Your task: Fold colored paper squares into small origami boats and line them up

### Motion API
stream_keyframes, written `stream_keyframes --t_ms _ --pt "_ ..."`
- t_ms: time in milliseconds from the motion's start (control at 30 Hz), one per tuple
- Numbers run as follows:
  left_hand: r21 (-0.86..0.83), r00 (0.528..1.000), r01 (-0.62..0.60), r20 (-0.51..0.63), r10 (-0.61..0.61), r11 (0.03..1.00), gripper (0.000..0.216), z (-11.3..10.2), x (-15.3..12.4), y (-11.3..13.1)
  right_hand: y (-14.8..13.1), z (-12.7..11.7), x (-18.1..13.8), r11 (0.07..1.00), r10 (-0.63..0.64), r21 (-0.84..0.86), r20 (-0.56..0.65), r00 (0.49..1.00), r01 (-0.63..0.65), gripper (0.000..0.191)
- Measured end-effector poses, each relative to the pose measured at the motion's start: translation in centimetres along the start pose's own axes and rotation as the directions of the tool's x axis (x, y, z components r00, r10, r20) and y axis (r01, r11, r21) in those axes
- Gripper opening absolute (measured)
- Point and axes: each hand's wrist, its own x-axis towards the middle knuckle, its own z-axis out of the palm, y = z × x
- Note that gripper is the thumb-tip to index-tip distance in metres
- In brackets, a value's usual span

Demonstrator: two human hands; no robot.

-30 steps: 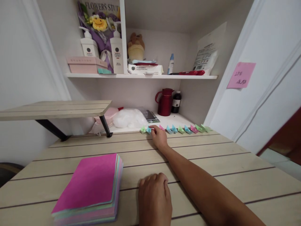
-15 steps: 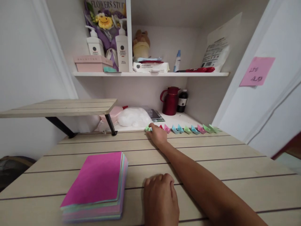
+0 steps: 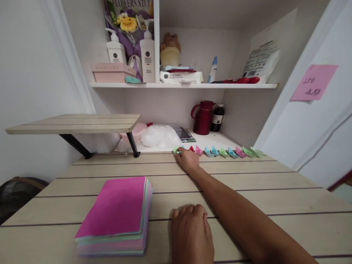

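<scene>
At the far edge of the table, my right hand (image 3: 188, 159) reaches to the left end of a row of small folded paper boats (image 3: 224, 152). Its fingers are closed on a light green paper boat (image 3: 175, 149), partly hidden by the hand. A blue boat behind the fingers barely shows. My left hand (image 3: 191, 233) rests on the tabletop near me, fingers curled in, with nothing visible in it. To its left lies a thick stack of coloured paper (image 3: 114, 207), with a magenta sheet on top.
A raised wooden stand (image 3: 74, 124) on black legs occupies the back left. Behind the boats are a white fluffy bundle (image 3: 161, 136), a red jug (image 3: 203, 118) and a dark bottle (image 3: 217, 118). Above runs a white shelf (image 3: 184, 85) with pump bottles, a box and packets.
The whole view has shifted slightly, with things appearing farther right. Both hands stay in nearly the same places on the table, the right one still at the green paper boat.
</scene>
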Motion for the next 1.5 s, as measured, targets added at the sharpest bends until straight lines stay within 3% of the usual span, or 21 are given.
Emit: stream_keyframes --t_ms 1033,1333,1500 --pt "-0.006 0.996 -0.079 -0.050 0.079 0.997 0.026 0.4 -0.1 -0.5 0.7 0.0 -0.1 0.995 0.038 0.093 -0.040 0.998 -0.034 0.029" --pt "-0.005 0.996 -0.072 -0.052 0.072 0.997 0.027 0.4 0.0 -0.5 1.0 0.7 -0.2 0.982 0.027 0.188 -0.132 0.991 -0.002 0.025" --pt "-0.015 0.996 -0.073 -0.044 0.073 0.997 0.028 0.0 -0.1 -0.4 1.4 0.7 -0.1 0.960 0.019 0.278 -0.220 0.975 0.044 0.034"
